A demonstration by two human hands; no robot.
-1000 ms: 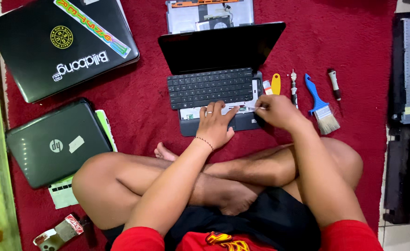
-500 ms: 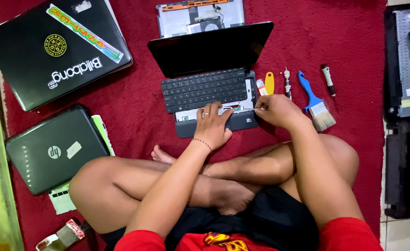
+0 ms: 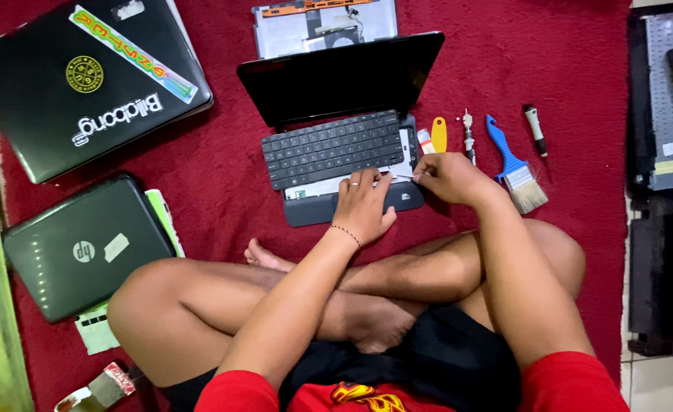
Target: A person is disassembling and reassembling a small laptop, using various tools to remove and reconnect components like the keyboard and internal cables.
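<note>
Netbook (image 3: 335, 149): head view, lies open on the red carpet (image 3: 222, 191) at 12 o'clock from the crossed legs, dark screen tipped back, keyboard facing up, pale strip bared just below the keys.

Left hand (image 3: 363, 207): rests flat on the palm rest at the 6 o'clock edge of the keyboard, fingers close together and stretched out, holding nothing, seemingly pinning the base down.

Right hand (image 3: 449, 177): sits at 3 o'clock from the left hand, just off the netbook's right front corner, fingers pinched tight on a thin metal tool (image 3: 403, 177); tip aimed toward 9 o'clock, reaching the pale strip near the left fingertips. Too slender to tell whether tweezers or a fine driver.

Step in hand, by the look of it: fine work on the bared strip under the keyboard's lower edge, perhaps a small screw or clip. Next move calls for a steady base, light pressure at the tip and care not to scratch or slip.

At 3 o'clock from the netbook, in a row: yellow pry tool (image 3: 438, 134), small screwdriver (image 3: 468, 131), blue paintbrush (image 3: 513, 164), black-handled bit (image 3: 535, 130).

At 12 o'clock, touching the screen's back: stripped laptop shell (image 3: 317, 23). At 10 o'clock: large black laptop (image 3: 84, 84), closed, stickered. At 8 o'clock: smaller dark laptop (image 3: 84, 248), also closed.
</note>
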